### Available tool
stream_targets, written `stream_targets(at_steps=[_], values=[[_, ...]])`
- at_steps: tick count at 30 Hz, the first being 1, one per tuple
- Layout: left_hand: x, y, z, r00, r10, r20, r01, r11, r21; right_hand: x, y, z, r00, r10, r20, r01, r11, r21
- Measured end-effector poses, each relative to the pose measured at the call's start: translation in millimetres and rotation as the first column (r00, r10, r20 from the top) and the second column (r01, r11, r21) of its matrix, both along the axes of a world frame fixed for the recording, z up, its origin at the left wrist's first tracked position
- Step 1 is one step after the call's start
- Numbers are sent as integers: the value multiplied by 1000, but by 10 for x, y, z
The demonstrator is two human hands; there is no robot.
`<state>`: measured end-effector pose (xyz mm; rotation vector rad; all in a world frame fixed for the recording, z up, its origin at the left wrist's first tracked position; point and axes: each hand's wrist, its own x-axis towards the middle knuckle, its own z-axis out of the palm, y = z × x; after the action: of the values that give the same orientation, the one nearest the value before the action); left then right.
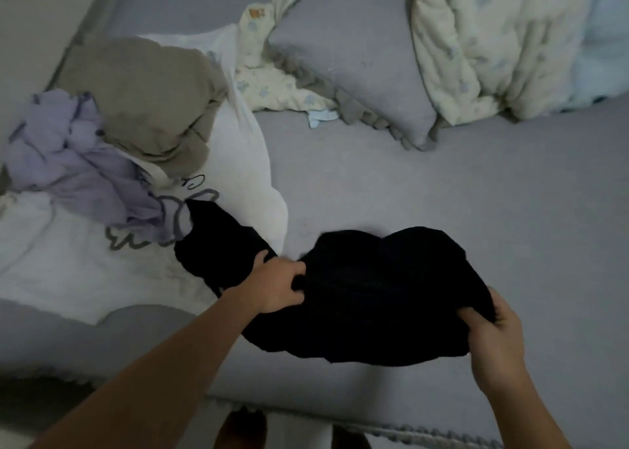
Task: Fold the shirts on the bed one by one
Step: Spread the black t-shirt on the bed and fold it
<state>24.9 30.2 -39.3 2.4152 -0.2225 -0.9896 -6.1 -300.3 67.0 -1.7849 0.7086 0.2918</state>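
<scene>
A black shirt lies bunched on the grey bed near its front edge. My left hand grips the shirt's left side, fingers curled into the cloth. My right hand pinches its right edge between thumb and fingers. One end of the black shirt trails left over a white shirt with a grey printed outline. On the white shirt lie a crumpled lilac shirt and a khaki shirt.
A grey pillow with a knotted trim lies at the back. A pale patterned quilt is heaped at the back right, and a small patterned cloth lies beside the pillow. The bed's fringed front edge runs below my arms.
</scene>
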Motion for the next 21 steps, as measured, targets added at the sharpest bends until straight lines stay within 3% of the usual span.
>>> stream_targets(at_steps=[2, 4, 6, 8, 10, 11, 13, 15, 16, 19, 21], values=[[-145, -482, 30, 993, 119, 8, -117, 982, -151, 28, -502, -213, 996, -79, -42, 77, 996, -42], [-260, -865, 45, 977, 214, -19, -213, 957, -199, 33, -922, -440, 989, -102, -103, 93, 992, -88], [-339, -1121, -23, 982, 170, -79, -178, 978, -110, 16, -1288, -679, 980, -109, -165, 86, 987, -139], [-357, -1275, -96, 960, 95, -263, -97, 995, 6, -26, -1576, -894, 963, -129, -237, 89, 981, -173], [-312, -1356, -159, 847, 180, -499, -166, 983, 73, -94, -1769, -1095, 940, -137, -311, 86, 981, -172], [-263, -1393, -180, 792, 267, -549, -260, 961, 91, -125, -1823, -1180, 927, -139, -347, 85, 982, -168], [-144, -1465, -278, 813, 432, -391, -418, 900, 125, -155, -1888, -1347, 909, -161, -385, 98, 979, -177], [0, -1530, -419, 876, 475, -88, -453, 871, 189, -133, -1885, -1484, 912, -188, -363, 117, 971, -210], [71, -1582, -487, 879, 476, -37, -461, 866, 194, -106, -1874, -1550, 922, -198, -334, 132, 969, -209], [191, -1743, -658, 909, 376, -178, -356, 925, 136, 2, -1832, -1700, 927, -226, -300, 181, 968, -171], [229, -1784, -679, 943, 302, -141, -284, 950, 131, 107, -1810, -1716, 913, -211, -348, 178, 976, -125]])
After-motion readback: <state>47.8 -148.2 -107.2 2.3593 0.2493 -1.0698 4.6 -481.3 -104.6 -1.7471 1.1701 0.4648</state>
